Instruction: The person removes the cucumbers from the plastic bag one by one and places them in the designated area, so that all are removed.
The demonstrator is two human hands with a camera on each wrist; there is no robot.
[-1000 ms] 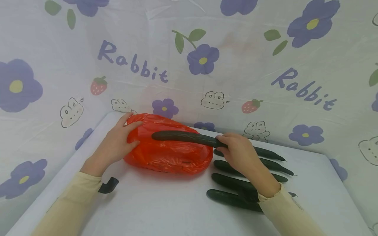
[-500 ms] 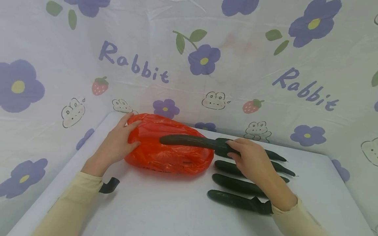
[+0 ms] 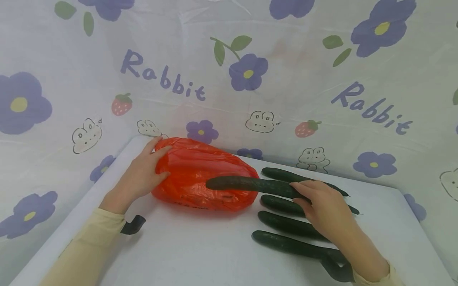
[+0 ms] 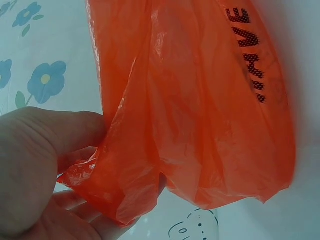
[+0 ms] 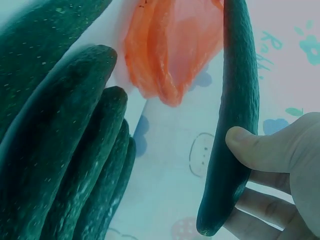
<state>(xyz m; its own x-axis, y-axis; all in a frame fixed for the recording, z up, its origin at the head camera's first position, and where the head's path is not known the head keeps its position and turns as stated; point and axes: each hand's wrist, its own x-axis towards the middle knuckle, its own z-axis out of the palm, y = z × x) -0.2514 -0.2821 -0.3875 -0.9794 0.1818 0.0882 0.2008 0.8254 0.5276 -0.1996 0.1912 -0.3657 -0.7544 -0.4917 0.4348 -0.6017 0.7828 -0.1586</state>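
My left hand [image 3: 139,171] grips the left end of a red plastic bag [image 3: 193,171], with thumb and fingers on either side of its crumpled edge [image 4: 115,185] in the left wrist view. My right hand [image 3: 329,210] holds a long dark green cucumber [image 3: 250,185] near one end, its thumb on top in the right wrist view [image 5: 240,85]. In the head view, the cucumber's free end overlaps the right part of the bag. Several more cucumbers [image 3: 286,224] lie side by side on the table under and around my right hand, their right ends partly hidden by it.
The white table [image 3: 193,250] stands against a hanging cloth [image 3: 293,75] printed with flowers, rabbits and lettering. A dark wrist-worn piece [image 3: 133,225] juts out beside my left sleeve, and another [image 3: 338,271] shows under my right wrist.
My right hand has moved right and toward the front with the cucumber, drawing it partly away from the middle of the bag. My left hand and the bag stay put.
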